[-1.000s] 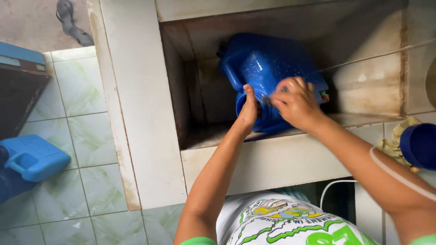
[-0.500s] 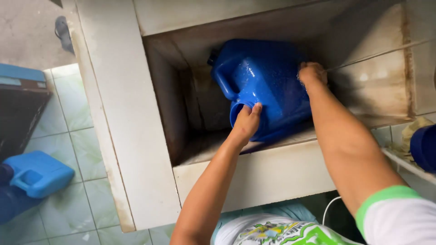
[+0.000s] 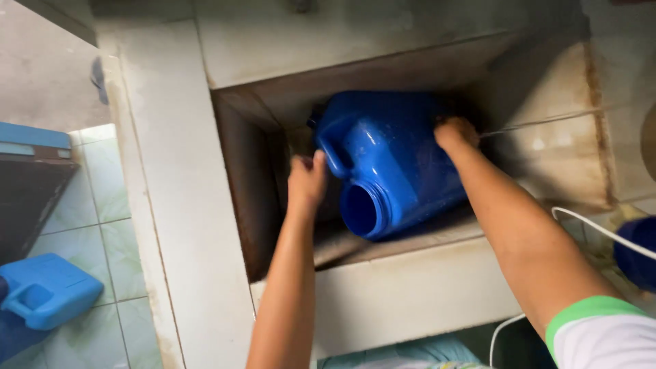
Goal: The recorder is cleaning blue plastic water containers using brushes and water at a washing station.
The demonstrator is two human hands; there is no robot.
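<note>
A large blue plastic jug point(image 3: 396, 164) lies tilted inside a stained concrete basin point(image 3: 547, 157), its open round mouth facing me and its handle at the upper left. My right hand point(image 3: 456, 133) grips the jug's far upper right side, fingers curled over it. My left hand point(image 3: 305, 183) is beside the handle on the jug's left; whether it grips or just touches the jug is unclear.
A wide pale concrete ledge point(image 3: 178, 205) frames the basin's left side. A smaller light-blue jug point(image 3: 44, 290) lies on the green floor tiles at lower left, below a dark box with a blue lid point(image 3: 31, 181). A white cable point(image 3: 588, 222) and a dark blue container point(image 3: 639, 253) sit at right.
The jug has turned so its open mouth now faces me. My left hand moved off the mouth to the left by the handle. My right hand stays on the far side.
</note>
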